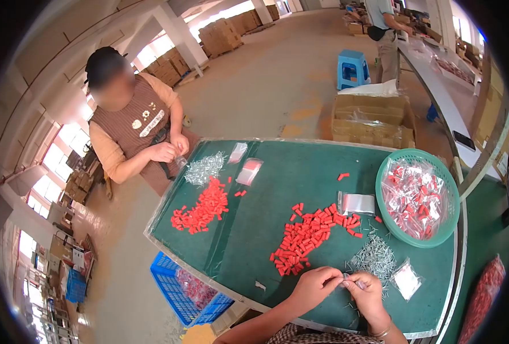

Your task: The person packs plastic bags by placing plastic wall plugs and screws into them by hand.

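My left hand (316, 288) and my right hand (369, 293) meet at the table's near edge, fingertips pinched together. Between them is what looks like a small clear plastic bag (346, 279), mostly hidden by the fingers. Just beyond my right hand lies a heap of silver screws (374, 256). Red plastic wall plugs (303, 238) form a larger pile ahead of my left hand. A clear bag with a white panel (407, 280) rests to the right of the screws. Past the piles sits a stack of small zip bags (358, 203).
A green basket (456, 200) of filled bags stands at the table's right. Across the green table (266, 172), a co-worker (137, 109) handles a small bag beside other screws (204, 169) and red plugs (203, 207). A blue crate (168, 286) sits below the left edge.
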Motion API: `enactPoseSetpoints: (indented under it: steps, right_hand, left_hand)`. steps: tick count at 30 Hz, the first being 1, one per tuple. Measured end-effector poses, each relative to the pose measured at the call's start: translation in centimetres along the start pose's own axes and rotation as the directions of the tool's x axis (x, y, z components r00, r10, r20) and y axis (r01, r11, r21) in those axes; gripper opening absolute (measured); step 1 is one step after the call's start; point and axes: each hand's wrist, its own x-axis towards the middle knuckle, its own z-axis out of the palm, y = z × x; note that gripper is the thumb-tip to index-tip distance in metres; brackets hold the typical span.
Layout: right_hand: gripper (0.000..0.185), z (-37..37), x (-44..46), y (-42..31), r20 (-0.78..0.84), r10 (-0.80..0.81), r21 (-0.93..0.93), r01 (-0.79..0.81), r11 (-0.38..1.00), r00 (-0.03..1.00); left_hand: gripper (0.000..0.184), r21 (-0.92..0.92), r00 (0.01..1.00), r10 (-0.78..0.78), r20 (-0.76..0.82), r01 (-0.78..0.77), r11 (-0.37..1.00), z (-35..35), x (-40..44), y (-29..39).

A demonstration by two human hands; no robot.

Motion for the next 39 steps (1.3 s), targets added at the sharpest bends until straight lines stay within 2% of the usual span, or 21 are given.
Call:
enactPoseSetpoints:
  steps: [1,2,4,7,11,13,14,16,17,19,20,22,26,29,32,35,39]
  right_hand:
    - [0.005,0.0,0.0,0.1,0.000,-0.041,-0.021,0.041,0.999,0.999]
    - [0.006,-0.1,-0.1,0.2,0.000,-0.080,-0.044,0.080,0.996,0.997]
    - [0.013,-0.3,-0.3,0.7,-0.025,-0.032,-0.009,0.032,0.999,0.999]
    - [0.022,0.1,-0.7,1.6,-0.080,-0.004,0.068,0.010,0.998,0.997]
    - [0.025,0.5,-0.9,2.2,-0.139,0.003,0.190,0.023,0.982,0.990]
    - [0.023,0.6,-0.6,1.9,-0.123,0.000,0.128,0.016,0.992,0.992]
    - [0.022,0.5,-0.8,1.6,-0.131,0.019,0.091,-0.007,0.996,0.991]
    - [0.021,0.1,-0.5,0.7,-0.034,0.079,0.104,-0.075,0.992,0.996]
    - [0.021,-0.1,-0.5,0.5,0.006,0.128,0.165,-0.127,0.978,0.992]
    - [0.019,-0.4,-0.3,-0.2,0.077,0.210,0.263,-0.223,0.939,0.975]
    - [0.017,-0.4,0.1,-0.5,0.112,0.232,0.299,-0.255,0.919,0.966]
    - [0.014,-0.5,0.1,-0.6,0.133,0.243,0.279,-0.272,0.921,0.961]
    - [0.007,-0.8,0.2,-0.2,0.180,0.238,0.283,-0.282,0.917,0.954]
    - [0.008,-0.8,0.3,0.6,0.186,0.205,0.290,-0.253,0.923,0.961]
    - [0.009,-0.5,0.3,0.8,0.114,0.050,0.159,-0.068,0.985,0.992]
    - [0.010,-0.8,0.3,-0.4,0.150,0.236,0.241,-0.266,0.933,0.960]
    - [0.011,-0.7,0.2,-1.3,0.140,0.289,0.225,-0.314,0.922,0.947]
  left_hand:
    - [0.011,0.036,1.000,0.023,-0.001,-0.023,0.999,0.0,0.0,0.1]
    - [0.012,-0.030,1.000,0.029,-0.006,-0.030,0.999,0.1,0.0,-0.1]
    - [0.012,-0.160,0.999,0.044,-0.016,-0.046,0.986,0.6,0.0,-0.8]
    - [0.013,-0.302,0.989,-0.123,0.085,0.143,0.943,0.9,-0.1,-0.7]
    - [0.013,-0.241,0.996,-0.092,0.008,0.092,0.966,1.6,0.0,-0.3]
    - [0.013,-0.153,0.999,-0.045,-0.023,0.041,0.987,1.8,-0.2,-0.1]
    - [0.012,-0.176,0.998,0.010,-0.060,-0.020,0.984,2.0,-0.1,-0.9]
    - [0.011,-0.130,0.994,-0.028,-0.103,0.015,0.991,1.2,0.2,-0.3]
    - [0.010,-0.168,0.985,-0.165,-0.044,0.156,0.973,0.6,0.3,-0.2]
    - [0.008,-0.133,0.994,-0.111,-0.012,0.108,0.985,-0.4,0.5,0.0]
    - [0.007,-0.066,0.999,-0.027,-0.041,0.024,0.998,-0.4,0.6,-0.3]
    - [0.007,-0.041,0.998,-0.067,-0.012,0.067,0.997,-0.9,0.7,0.6]
    - [0.007,-0.036,0.998,-0.057,0.022,0.058,0.998,-1.1,0.8,0.1]
    - [0.006,-0.013,0.999,-0.022,0.028,0.023,1.000,-0.9,1.0,0.2]
    - [0.008,0.017,0.999,-0.002,0.033,0.001,1.000,-0.7,1.2,0.3]
    - [0.008,0.051,0.999,0.016,0.038,-0.018,0.999,-1.0,1.3,0.5]
    - [0.007,0.045,0.998,0.057,0.041,-0.059,0.997,-1.0,1.9,0.8]
